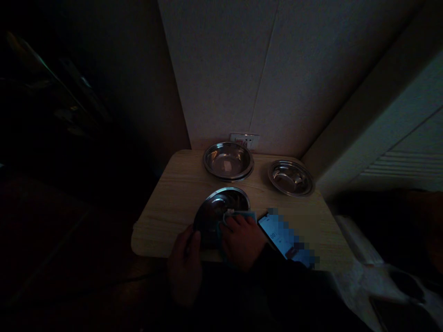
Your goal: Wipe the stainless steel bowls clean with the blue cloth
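A shiny metal bowl (209,213) is tipped up at the front edge of the small table, its inside partly in shadow. My left hand (185,267) grips the near left rim, thumb on the inner side. Over the bowl's right side, my right hand (242,242) is closed on a light blue cloth (252,215), which shows around the fingers and at the rim. Darkness hides the bowl's lower part and some of the cloth.
Behind stand stacked metal bowls (226,161), near a wall socket (245,139). Another metal bowl (290,177) sits at the back right of the wooden table (159,207). A lit phone (277,233) lies beside my right forearm. Walls close off the back and right.
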Demonstrator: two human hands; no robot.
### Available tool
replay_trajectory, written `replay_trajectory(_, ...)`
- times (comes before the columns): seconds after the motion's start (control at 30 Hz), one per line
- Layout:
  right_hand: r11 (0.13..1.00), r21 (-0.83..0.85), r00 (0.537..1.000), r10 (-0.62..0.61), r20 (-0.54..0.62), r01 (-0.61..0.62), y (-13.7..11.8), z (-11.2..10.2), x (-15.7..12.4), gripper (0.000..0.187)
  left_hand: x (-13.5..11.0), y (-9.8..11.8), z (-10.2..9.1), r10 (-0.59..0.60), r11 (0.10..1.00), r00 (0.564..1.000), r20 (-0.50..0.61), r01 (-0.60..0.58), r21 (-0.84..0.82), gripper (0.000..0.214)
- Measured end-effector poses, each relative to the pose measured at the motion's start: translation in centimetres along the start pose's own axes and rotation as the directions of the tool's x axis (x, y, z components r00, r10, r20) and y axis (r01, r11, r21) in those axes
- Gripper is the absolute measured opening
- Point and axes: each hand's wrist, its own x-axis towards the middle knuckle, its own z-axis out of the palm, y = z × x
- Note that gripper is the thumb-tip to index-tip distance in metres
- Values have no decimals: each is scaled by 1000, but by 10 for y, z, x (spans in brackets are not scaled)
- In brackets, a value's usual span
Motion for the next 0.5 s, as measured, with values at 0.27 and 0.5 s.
replay_trajectory(0.27, 929, 352, 984, -59, -169, 116, -22, 9, 27, 31, 2, 5, -3, -9, 1000, 999, 36, 9, -10, 42)
replay_trajectory(0.5, 989, 90, 992, -113, -47, 117, -3, 6, 9, 24, 2, 2, -4, -62, 998, 997, -38, 63, 7, 45)
